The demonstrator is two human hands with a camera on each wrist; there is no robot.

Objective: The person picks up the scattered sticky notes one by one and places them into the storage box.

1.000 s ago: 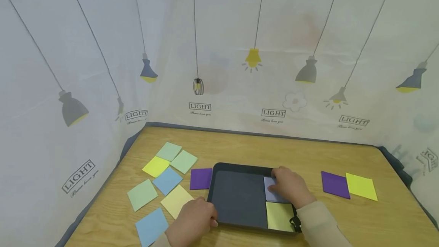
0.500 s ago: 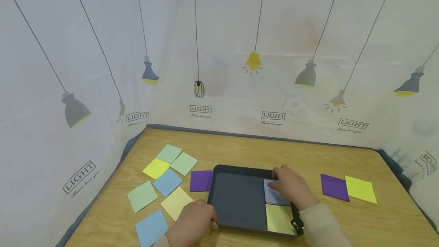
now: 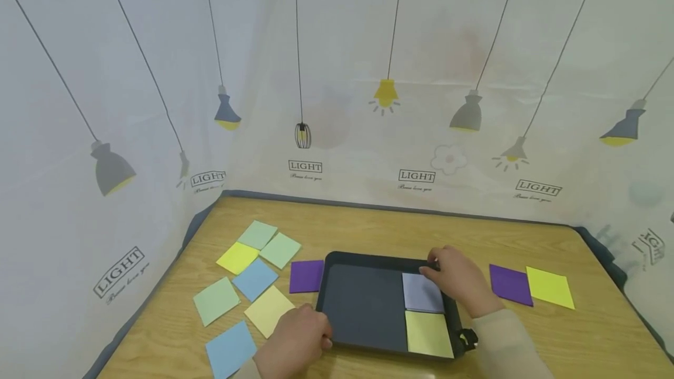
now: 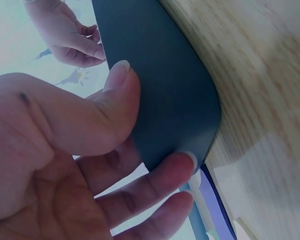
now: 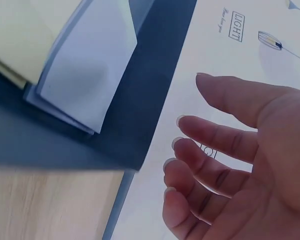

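Tray (image 3: pixel 363 309) sat on the tabletop (image 3: pixel 368 228) holding yellow note (image 3: pixel 429 334) and lilac note (image 3: pixel 423 293), left hand (image 3: pixel 296 335) gripping its near-left corner, right hand (image 3: pixel 459 281) near its far-right with fingers (image 5: pixel 215 137) loose and empty, note-laying seemingly underway, the next move probably wanting 1 more note.

“LIGHT” (image 3: pixel 305 166) — boxed — repeats across the pale backdrop (image 3: pixel 347 51).

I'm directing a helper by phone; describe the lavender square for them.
On the wooden table lies a dark tray. In its far right corner is the lavender square, just beyond a pale yellow square; unlike that neighbour, it looks bluish.
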